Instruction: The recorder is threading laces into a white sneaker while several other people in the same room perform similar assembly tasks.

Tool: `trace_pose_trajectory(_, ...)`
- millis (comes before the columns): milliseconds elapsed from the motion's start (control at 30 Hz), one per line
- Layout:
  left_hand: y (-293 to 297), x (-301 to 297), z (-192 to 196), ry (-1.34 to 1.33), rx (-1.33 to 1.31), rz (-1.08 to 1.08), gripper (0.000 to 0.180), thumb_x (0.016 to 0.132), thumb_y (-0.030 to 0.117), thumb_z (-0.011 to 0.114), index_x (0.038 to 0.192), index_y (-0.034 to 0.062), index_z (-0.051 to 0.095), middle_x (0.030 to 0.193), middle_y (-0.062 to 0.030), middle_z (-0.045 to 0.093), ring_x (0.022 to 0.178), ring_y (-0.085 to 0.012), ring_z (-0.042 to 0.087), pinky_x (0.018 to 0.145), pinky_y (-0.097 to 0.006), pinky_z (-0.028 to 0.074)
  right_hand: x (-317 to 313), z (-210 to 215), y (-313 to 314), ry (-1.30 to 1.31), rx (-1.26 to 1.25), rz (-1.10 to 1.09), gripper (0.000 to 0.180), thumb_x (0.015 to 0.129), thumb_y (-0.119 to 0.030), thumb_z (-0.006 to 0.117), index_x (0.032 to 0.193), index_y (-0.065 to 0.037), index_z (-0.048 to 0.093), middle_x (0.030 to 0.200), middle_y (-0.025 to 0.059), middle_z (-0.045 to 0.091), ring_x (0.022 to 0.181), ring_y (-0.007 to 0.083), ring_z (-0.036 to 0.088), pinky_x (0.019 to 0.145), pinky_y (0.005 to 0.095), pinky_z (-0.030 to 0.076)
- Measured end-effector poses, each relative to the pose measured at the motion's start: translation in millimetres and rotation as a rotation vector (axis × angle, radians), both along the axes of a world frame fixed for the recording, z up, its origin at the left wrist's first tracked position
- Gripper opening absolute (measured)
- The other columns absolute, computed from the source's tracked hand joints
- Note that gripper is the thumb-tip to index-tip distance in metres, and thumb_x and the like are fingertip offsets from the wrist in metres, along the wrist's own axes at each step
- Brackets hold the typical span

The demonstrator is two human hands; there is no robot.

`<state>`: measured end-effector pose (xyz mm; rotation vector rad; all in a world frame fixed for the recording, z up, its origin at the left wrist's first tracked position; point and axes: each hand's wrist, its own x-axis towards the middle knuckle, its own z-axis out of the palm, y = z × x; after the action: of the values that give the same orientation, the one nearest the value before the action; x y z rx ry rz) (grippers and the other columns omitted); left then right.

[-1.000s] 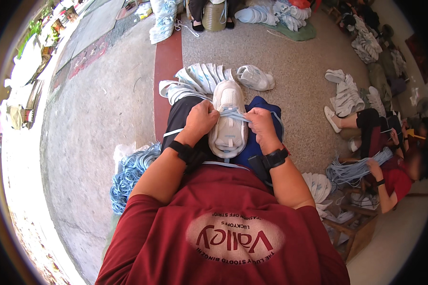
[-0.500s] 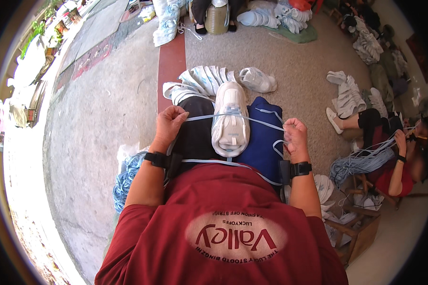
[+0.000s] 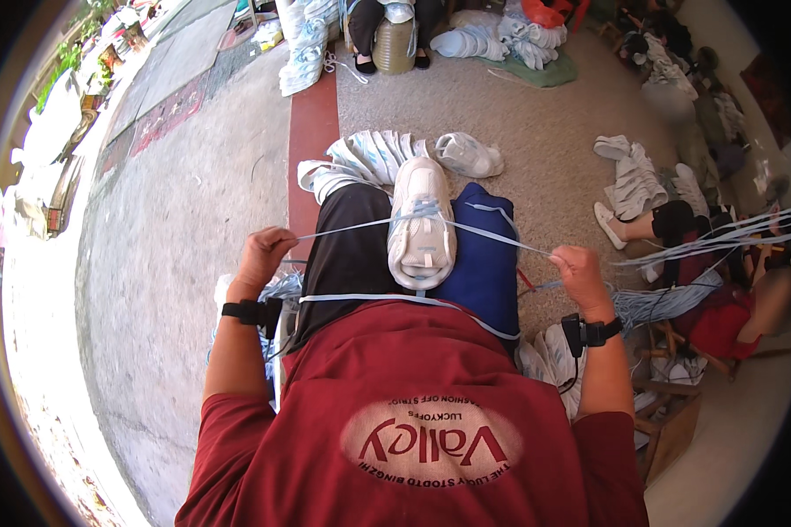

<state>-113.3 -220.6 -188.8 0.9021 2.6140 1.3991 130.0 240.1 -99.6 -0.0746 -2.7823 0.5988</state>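
A white sneaker (image 3: pixel 422 224) lies on my lap, toe pointing away, between a black trouser leg and a blue cloth. A light blue lace (image 3: pixel 351 228) runs through its eyelets and stretches taut to both sides. My left hand (image 3: pixel 264 255) is closed on the left end of the lace, pulled well out from the shoe. My right hand (image 3: pixel 580 274) grips the right end (image 3: pixel 510 241), also pulled wide. Both wrists wear black bands.
A pile of white sneakers (image 3: pixel 369 158) lies just beyond my knees. Bundles of blue laces (image 3: pixel 272 294) sit by my left hip. A seated person (image 3: pixel 721 290) at the right handles laces. More shoes (image 3: pixel 633 180) and another seated person (image 3: pixel 387 18) are farther off.
My hands were together over the sneaker's laces a second ago. They have since drawn apart to either side, pulling the lace ends out taut.
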Motion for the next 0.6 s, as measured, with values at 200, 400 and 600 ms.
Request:
trace_pose_trajectory(200,-159.2,15.8,-51.1,-0.366,-0.038,0.327,0.01,0.08,0.008,0.06,0.078,-0.0002,0.064,0.063,-0.0003,0.058,0.057,-0.0085,0.051,0.051,-0.023,0.041,108.6,-93.1,59.0,-0.118,-0.434,-0.376,0.014,0.076,-0.01,0.06,0.072,0.003,0.061,0.058,0.006,0.055,0.057,0.0117,0.051,0.054,0.0287,0.041)
trace_pose_trajectory(400,-290.5,48.0,-51.4,-0.567,-0.073,0.49,0.007,0.081,0.01,0.059,0.079,0.004,0.062,0.058,0.0008,0.053,0.042,-0.0031,0.039,0.037,-0.018,0.03,230.6,-142.5,62.8,-0.192,-0.735,-0.771,0.017,0.078,-0.014,0.06,0.068,-0.001,0.064,0.055,0.0045,0.053,0.053,0.0113,0.048,0.052,0.0291,0.04)
trace_pose_trajectory(600,-418.2,62.6,-39.7,-0.561,-0.243,0.653,0.015,0.079,0.018,0.064,0.072,0.006,0.06,0.052,0.0007,0.05,0.036,-0.0044,0.036,0.032,-0.021,0.024,357.2,-180.6,55.1,-0.248,-0.734,-0.988,0.016,0.075,-0.012,0.062,0.066,0.001,0.064,0.052,0.0058,0.053,0.048,0.0132,0.046,0.048,0.0306,0.039)
